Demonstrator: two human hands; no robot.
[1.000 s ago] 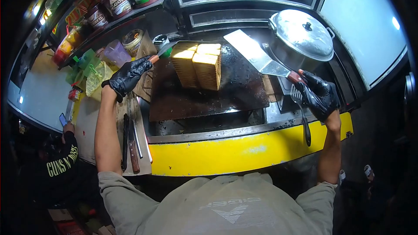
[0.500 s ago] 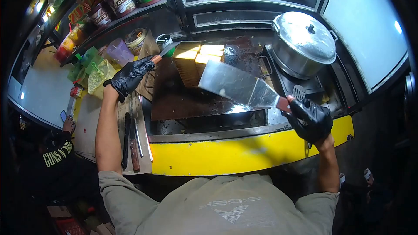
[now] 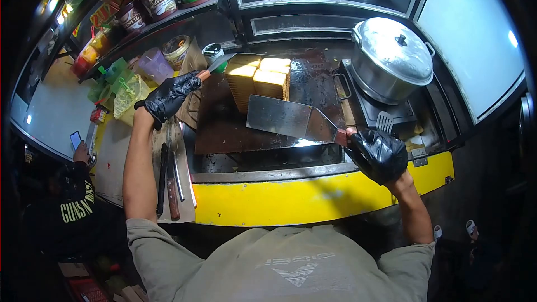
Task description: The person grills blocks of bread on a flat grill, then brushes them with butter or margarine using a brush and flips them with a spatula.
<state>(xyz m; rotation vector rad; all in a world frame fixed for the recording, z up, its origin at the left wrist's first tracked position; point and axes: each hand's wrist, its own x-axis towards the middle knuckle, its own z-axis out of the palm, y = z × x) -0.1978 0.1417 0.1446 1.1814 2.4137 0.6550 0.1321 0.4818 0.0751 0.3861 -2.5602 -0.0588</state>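
Note:
My left hand, in a black glove, is closed around the wooden handle of a metal spatula whose blade reaches the back left of the bread. My right hand, also gloved in black, grips the brown handle of a wide metal scraper. The scraper's broad blade lies in front of the stacked bread slices. Those stacks stand upright on the dark griddle, their tops pale and brightly lit and their sides browned.
A lidded metal pot stands at the right, behind a slotted turner. Long knives lie on the left board. Tubs line the back-left shelf. Another person holds a phone at far left.
My right hand has moved left and slightly down, carrying the scraper left and lower in front of the bread. My left hand is almost still. The other person's phone shows more of its screen.

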